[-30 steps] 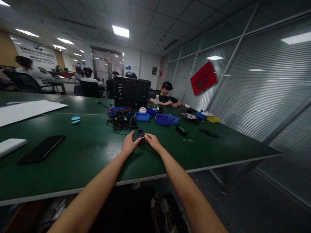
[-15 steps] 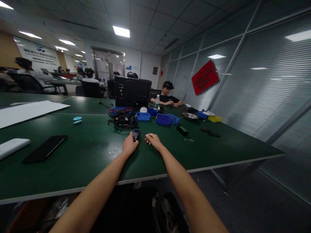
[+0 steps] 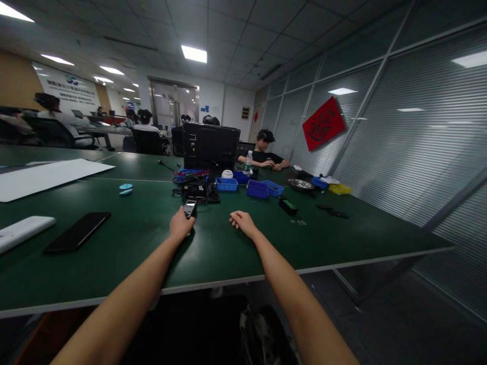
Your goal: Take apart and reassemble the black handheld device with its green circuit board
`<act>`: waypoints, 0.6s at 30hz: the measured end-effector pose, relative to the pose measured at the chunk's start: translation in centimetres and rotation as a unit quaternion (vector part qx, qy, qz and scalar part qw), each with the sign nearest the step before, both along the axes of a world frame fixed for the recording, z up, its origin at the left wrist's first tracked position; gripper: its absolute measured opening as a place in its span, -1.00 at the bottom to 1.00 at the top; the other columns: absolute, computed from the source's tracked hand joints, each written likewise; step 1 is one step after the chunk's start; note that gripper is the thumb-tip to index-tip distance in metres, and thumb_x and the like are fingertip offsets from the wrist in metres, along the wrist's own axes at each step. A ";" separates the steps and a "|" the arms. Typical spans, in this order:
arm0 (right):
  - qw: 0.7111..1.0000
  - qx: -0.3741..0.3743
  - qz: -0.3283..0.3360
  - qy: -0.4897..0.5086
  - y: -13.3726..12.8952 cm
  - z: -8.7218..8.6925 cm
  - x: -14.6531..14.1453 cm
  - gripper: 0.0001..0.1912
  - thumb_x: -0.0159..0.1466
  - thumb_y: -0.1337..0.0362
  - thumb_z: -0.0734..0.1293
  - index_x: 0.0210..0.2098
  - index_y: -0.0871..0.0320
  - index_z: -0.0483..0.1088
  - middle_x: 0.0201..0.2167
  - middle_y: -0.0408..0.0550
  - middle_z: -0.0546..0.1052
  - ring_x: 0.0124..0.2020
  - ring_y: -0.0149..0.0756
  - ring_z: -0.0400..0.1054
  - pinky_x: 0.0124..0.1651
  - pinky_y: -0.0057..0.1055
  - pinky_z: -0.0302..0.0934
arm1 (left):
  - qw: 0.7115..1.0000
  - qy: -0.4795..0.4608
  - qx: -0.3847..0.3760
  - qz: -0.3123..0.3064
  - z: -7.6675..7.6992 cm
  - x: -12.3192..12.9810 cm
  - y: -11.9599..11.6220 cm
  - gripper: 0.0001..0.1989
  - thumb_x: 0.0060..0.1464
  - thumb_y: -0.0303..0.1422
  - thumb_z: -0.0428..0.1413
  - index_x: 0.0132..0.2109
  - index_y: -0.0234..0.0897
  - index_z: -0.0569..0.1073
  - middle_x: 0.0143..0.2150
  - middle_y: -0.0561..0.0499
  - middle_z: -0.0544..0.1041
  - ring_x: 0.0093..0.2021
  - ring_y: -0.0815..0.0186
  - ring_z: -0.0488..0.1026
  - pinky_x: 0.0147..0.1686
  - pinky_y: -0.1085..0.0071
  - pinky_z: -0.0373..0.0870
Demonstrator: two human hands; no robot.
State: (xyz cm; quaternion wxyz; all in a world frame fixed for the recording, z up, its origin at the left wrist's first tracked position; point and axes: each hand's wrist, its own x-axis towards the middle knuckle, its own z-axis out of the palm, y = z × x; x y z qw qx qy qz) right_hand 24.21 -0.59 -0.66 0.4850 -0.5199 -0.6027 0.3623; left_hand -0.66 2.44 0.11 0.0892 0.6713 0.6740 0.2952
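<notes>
My right grip (image 3: 243, 223) lies at the counter (image 3: 216, 253), fingers curled; I cannot tell whether it encloses anything. My left grip (image 3: 181, 224) is wrapped round a handset (image 3: 190, 207), left of centre. As I judge it, picking up is done; letting go is left. Farther, the green counter carries trays (image 3: 257, 190) and a monitor (image 3: 211, 147); a person (image 3: 271, 156) sits far right, near blinds (image 3: 418, 132).

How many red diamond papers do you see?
2. The big red diamond on the right-hand glass wall, and the small red diamond on the far door. More might be hidden.
</notes>
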 end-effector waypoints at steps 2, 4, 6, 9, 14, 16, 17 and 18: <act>1.000 0.000 0.000 0.001 0.1 -0.1 0.0 -0.80 0.16 0.23 0.22 -0.39 0.26 0.35 -0.53 -0.10 0.45 -0.67 -0.58 0.18 -0.64 -0.61 0.06 | 1.000 0.002 -0.011 0.022 0.3 -1.7 0.3 -0.42 -0.07 -0.25 -0.04 0.12 -0.39 0.16 -0.04 -0.26 0.43 -0.08 0.06 0.40 -0.18 0.28 0.30; 1.000 0.001 0.002 0.002 0.1 -0.1 0.0 -0.81 0.15 0.23 0.22 -0.38 0.26 0.35 -0.53 -0.10 0.45 -0.66 -0.58 0.19 -0.63 -0.61 0.07 | 0.998 0.005 -0.022 0.051 0.7 -3.6 0.7 -0.43 -0.08 -0.25 -0.04 0.10 -0.39 0.18 -0.06 -0.27 0.43 -0.09 0.05 0.40 -0.20 0.27 0.31; 1.000 0.003 0.004 0.001 0.2 -0.2 0.0 -0.81 0.15 0.24 0.22 -0.38 0.26 0.35 -0.53 -0.10 0.45 -0.66 -0.57 0.19 -0.64 -0.61 0.07 | 0.996 0.010 -0.031 0.079 1.1 -5.9 1.0 -0.44 -0.07 -0.23 -0.05 0.09 -0.41 0.18 -0.07 -0.29 0.43 -0.10 0.03 0.40 -0.22 0.26 0.32; 1.000 0.004 0.002 -0.001 0.2 -0.2 -0.1 -0.82 0.14 0.26 0.22 -0.39 0.27 0.35 -0.53 -0.10 0.44 -0.66 -0.56 0.19 -0.66 -0.62 0.06 | 0.991 0.014 -0.045 0.123 1.7 -9.6 1.4 -0.43 -0.06 -0.20 -0.06 0.08 -0.46 0.18 -0.08 -0.32 0.42 -0.10 0.01 0.40 -0.24 0.25 0.32; 1.000 0.004 -0.002 -0.002 0.4 -0.3 0.0 -0.84 0.13 0.29 0.23 -0.38 0.26 0.36 -0.52 -0.08 0.45 -0.63 -0.55 0.22 -0.66 -0.62 0.06 | 0.978 0.050 -0.075 0.187 2.6 -15.2 1.8 -0.47 -0.03 -0.18 -0.06 0.04 -0.44 0.19 -0.03 -0.29 0.40 -0.10 0.07 0.39 -0.30 0.34 0.33; 1.000 0.005 -0.002 -0.003 0.5 -0.4 0.0 -0.85 0.13 0.29 0.23 -0.38 0.26 0.36 -0.52 -0.09 0.46 -0.64 -0.55 0.22 -0.66 -0.62 0.06 | 0.969 0.063 -0.089 0.220 2.8 -16.6 1.8 -0.51 -0.02 -0.18 -0.04 0.01 -0.38 0.20 -0.06 -0.20 0.43 -0.14 0.15 0.41 -0.34 0.40 0.32; 1.000 0.006 -0.002 -0.004 0.6 -0.5 0.1 -0.85 0.13 0.29 0.23 -0.37 0.26 0.36 -0.52 -0.09 0.46 -0.64 -0.55 0.22 -0.66 -0.62 0.06 | 0.965 0.069 -0.086 0.236 2.8 -17.1 1.8 -0.54 -0.02 -0.17 -0.03 -0.01 -0.35 0.21 -0.09 -0.14 0.45 -0.17 0.19 0.41 -0.36 0.43 0.32; 1.000 0.006 -0.002 -0.005 0.6 -0.6 0.1 -0.85 0.13 0.29 0.23 -0.37 0.26 0.36 -0.53 -0.09 0.46 -0.65 -0.55 0.21 -0.66 -0.62 0.06 | 0.963 0.077 -0.075 0.247 2.8 -17.4 1.8 -0.55 -0.03 -0.16 -0.01 -0.03 -0.33 0.23 -0.13 -0.10 0.47 -0.21 0.23 0.42 -0.38 0.45 0.32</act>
